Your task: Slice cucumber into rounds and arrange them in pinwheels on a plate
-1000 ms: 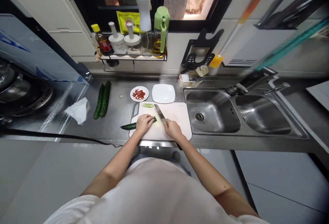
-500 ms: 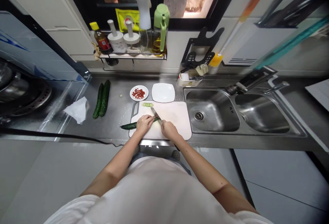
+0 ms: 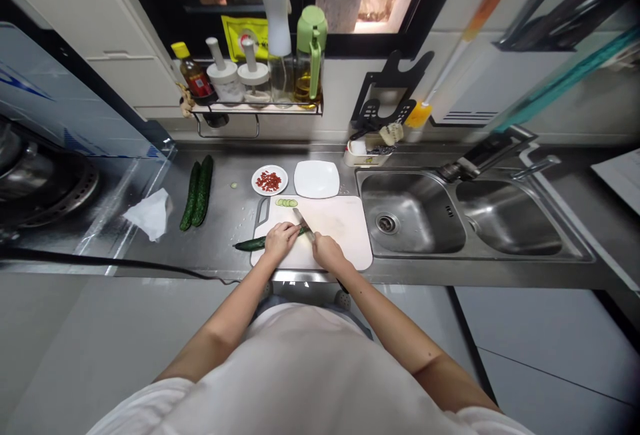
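Compared with a second ago, the kitchen knife (image 3: 303, 223) sits farther left, its blade now at the right end of the cucumber (image 3: 250, 244), which lies across the cutting board (image 3: 345, 222), its left tip past the board's edge. The left hand (image 3: 281, 241) grips the cucumber from above, fingers together; the right hand (image 3: 327, 252) wraps around the knife. Overlapping cucumber slices (image 3: 287, 202) lie near the square white plate (image 3: 317, 178)

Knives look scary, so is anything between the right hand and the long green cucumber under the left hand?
Just the silver metal knife that the right hand holds, its blade at one end of the long green cucumber. Nothing else visible is in between.
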Demonstrator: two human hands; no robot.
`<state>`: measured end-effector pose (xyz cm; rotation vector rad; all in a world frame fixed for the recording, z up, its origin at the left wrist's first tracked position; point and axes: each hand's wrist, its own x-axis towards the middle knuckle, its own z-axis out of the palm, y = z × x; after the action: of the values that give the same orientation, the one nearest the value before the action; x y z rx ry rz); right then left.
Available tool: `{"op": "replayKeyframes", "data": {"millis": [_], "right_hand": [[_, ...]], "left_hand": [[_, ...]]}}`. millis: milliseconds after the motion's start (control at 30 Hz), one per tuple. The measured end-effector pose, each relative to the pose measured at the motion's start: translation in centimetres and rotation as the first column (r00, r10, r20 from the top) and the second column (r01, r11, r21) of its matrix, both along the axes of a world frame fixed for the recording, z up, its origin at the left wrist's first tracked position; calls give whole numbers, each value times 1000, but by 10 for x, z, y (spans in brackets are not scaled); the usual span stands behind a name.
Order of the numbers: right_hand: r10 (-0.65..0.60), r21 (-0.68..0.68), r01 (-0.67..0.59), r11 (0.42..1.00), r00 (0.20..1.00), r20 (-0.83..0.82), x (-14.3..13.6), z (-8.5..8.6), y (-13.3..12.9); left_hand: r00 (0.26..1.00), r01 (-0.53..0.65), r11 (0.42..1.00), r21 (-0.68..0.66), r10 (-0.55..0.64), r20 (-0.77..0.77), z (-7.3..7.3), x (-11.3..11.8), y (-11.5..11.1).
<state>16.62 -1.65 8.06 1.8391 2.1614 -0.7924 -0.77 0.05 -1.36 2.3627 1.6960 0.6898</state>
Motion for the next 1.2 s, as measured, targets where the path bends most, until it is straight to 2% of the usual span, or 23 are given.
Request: {"op": "replayKeyframes", "data": {"millis": [200, 633, 833, 1200], "right_hand": [[27, -10, -27, 1000, 1000, -3, 0, -3, 0], [72, -96, -67, 993, 996, 52, 11, 7, -16], [73, -110, -67, 992, 996, 50, 10, 10, -13], [88, -48, -88, 995, 996, 7, 3, -3, -1]], "left_hand": [[1000, 5, 1000, 6, -5, -1, -1, 0, 0], [1000, -6, 1000, -24, 6, 11, 2, 1, 0], [1000, -12, 998, -57, 13, 11, 4, 1, 1], [1000, -23, 997, -68, 23, 10, 6, 2, 0]]}}
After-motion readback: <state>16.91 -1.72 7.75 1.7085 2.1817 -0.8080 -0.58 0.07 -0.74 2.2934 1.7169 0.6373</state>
